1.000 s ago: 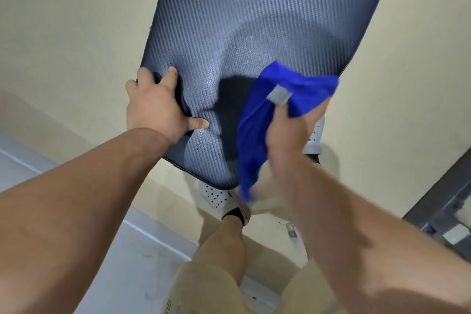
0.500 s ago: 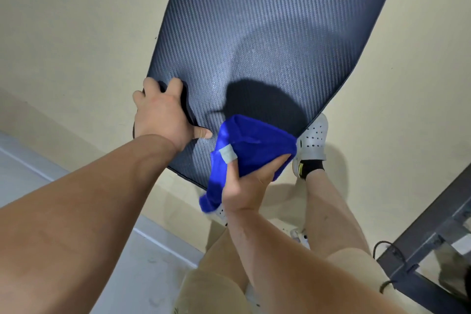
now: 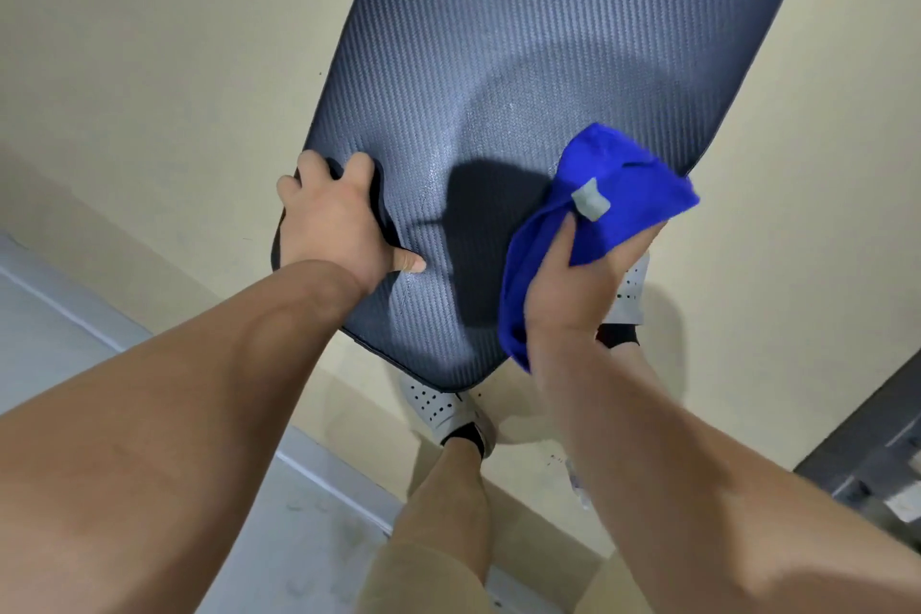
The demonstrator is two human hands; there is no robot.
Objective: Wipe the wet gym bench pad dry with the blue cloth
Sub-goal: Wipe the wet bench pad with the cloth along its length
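Cloth (image 3: pixel 605 194) swept rightward, right hand (image 3: pixel 573 289) gripping

You see the dark ribbed bench pad (image 3: pixel 523 65) stretching toward 1 o'clock; the bunched blue cloth (image 3: pixel 613 194) lies on its 4 o'clock edge.

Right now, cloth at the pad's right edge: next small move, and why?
Probably sweep the blue cloth leftward across the bench pad toward its middle: droplets glisten there, the right hand has the cloth bunched, and the left hand steadies the edge.
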